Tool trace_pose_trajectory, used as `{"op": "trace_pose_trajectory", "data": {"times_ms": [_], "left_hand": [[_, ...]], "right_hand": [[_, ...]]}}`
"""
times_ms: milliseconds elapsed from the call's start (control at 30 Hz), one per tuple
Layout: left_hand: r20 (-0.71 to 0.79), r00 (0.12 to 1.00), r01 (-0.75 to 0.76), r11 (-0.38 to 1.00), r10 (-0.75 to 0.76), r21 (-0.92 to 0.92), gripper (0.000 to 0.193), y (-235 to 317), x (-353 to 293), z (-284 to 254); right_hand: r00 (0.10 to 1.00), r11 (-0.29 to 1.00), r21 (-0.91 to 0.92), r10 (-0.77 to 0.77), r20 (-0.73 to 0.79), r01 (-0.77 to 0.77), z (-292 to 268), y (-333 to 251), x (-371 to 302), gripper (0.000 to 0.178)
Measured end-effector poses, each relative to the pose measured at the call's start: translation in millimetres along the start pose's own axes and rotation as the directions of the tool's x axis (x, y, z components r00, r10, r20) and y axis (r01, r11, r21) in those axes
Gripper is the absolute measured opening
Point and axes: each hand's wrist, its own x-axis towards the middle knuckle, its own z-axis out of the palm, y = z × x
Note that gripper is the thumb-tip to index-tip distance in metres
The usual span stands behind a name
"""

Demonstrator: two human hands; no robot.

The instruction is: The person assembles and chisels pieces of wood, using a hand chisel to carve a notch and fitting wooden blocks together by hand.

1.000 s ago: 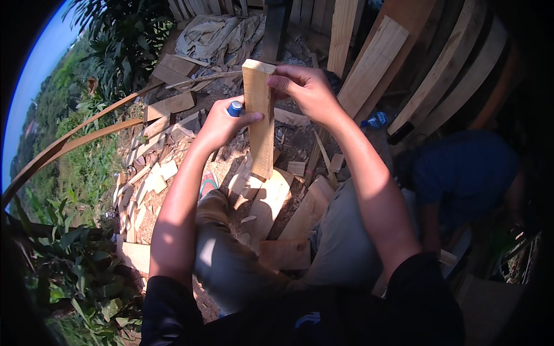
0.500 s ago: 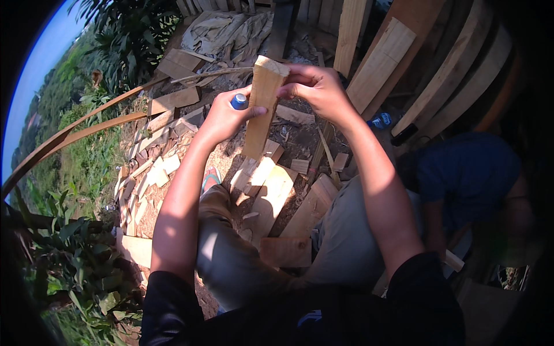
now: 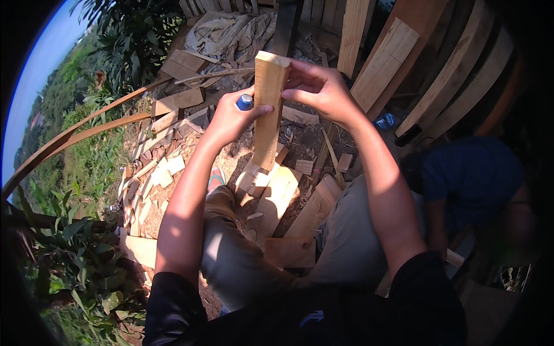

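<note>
A short wooden board stands nearly upright before me, held between both hands. My left hand grips its left side, the thumb lying across the broad face. A blue cylinder with a pale end pokes up out of that same hand; the rest of it is hidden. My right hand holds the board's right edge near the top, fingers reaching behind it and thumb against the side. Below, the board's lower end overlaps sunlit wood pieces in the view, and I cannot tell whether they touch.
Wood offcuts litter the ground on the left. A square block lies between my legs. Long planks lean at the far right, near a blue-labelled bottle. A person in a blue shirt bends close on my right.
The board has turned slightly, and its lower end has swung a little right and down. Both hands keep their hold on it. The whole view has shifted slightly.
</note>
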Motion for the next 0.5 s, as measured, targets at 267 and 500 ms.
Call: {"op": "trace_pose_trajectory", "data": {"times_ms": [267, 500], "left_hand": [[-0.002, 1.0, 0.008, 1.0, -0.008, -0.009, 0.036, 0.6, -0.2, 1.4], [-0.004, 1.0, -0.007, 1.0, 0.007, 0.009, 0.041, -4.8, 1.6, 0.6]], "right_hand": [[0.997, 0.998, 0.038, 0.056, -0.052, -0.054, 5.2, -3.7, -1.0, 0.054], [0.99, 0.997, 0.028, 0.071, -0.125, -0.068, 0.7, -1.5, 3.7, 0.045]]}}
